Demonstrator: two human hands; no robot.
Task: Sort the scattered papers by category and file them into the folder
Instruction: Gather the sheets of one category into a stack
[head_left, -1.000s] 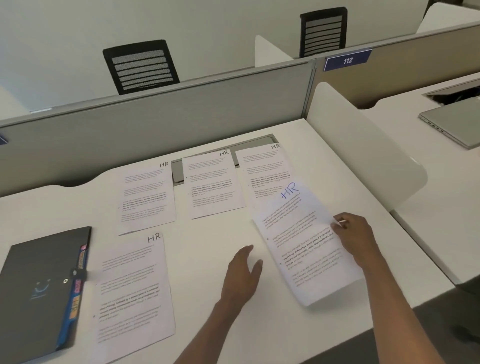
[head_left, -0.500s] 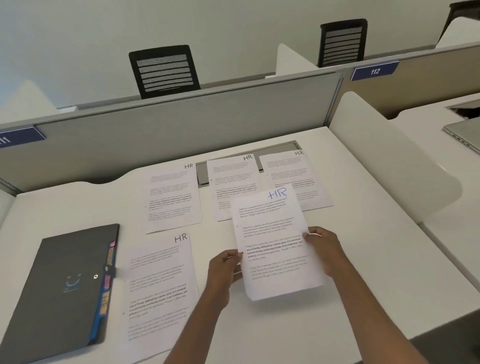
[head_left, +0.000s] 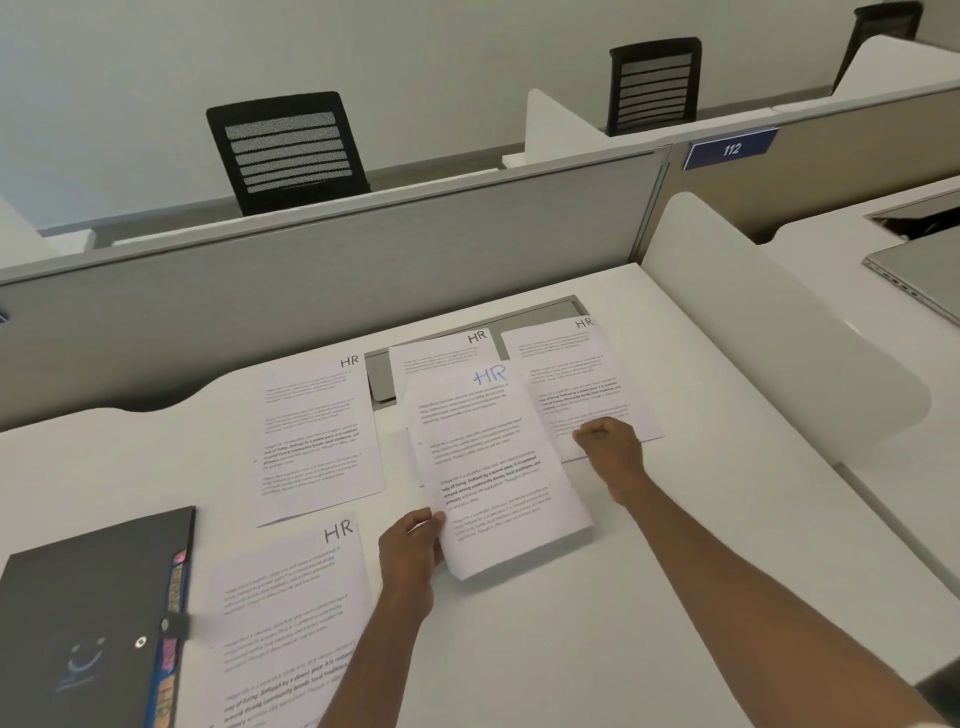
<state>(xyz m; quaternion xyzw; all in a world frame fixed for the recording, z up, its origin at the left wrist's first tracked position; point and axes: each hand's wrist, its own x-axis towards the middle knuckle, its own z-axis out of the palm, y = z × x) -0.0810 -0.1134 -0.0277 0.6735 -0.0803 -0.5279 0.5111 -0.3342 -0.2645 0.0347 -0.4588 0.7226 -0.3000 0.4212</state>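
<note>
Several printed sheets marked "HR" lie on the white desk (head_left: 597, 623). My left hand (head_left: 410, 551) pinches the lower left edge of the sheet with blue "HR" lettering (head_left: 493, 467), which overlaps the middle back sheet (head_left: 441, 353). My right hand (head_left: 608, 452) has its fingers curled on the near left corner of the right back sheet (head_left: 571, 374). Another sheet (head_left: 317, 431) lies at the back left, and one more (head_left: 291, 613) at the near left. A dark grey folder (head_left: 88, 623) with coloured index tabs (head_left: 174, 613) lies shut at the left edge.
A grey partition (head_left: 363, 260) closes off the back of the desk and a white curved divider (head_left: 753, 322) its right side. A grey cable hatch (head_left: 519, 317) sits under the back sheets. A shut laptop (head_left: 924, 270) is on the neighbouring desk.
The blue-lettered sheet moved away from me onto the middle back sheet. My right hand let go of it and went to the right back sheet. My left hand took hold of it.
</note>
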